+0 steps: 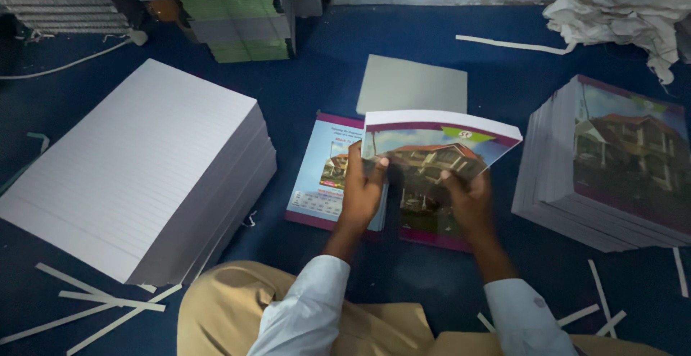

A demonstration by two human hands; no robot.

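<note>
Both hands grip one glossy purple-edged notebook cover with a house picture: left hand closed on its left edge, right hand under its middle. Left lies one stack of white ruled paper; right, one stack of matching covers, cut off by the frame

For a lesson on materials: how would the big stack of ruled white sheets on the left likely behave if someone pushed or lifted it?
The stack of ruled sheets is thick, so it is probably heavy and slow to slide on the blue floor. It looks unbound, so a push near the top would likely skew its upper sheets. Lifted from one edge, it would probably sag and fan out.
</note>
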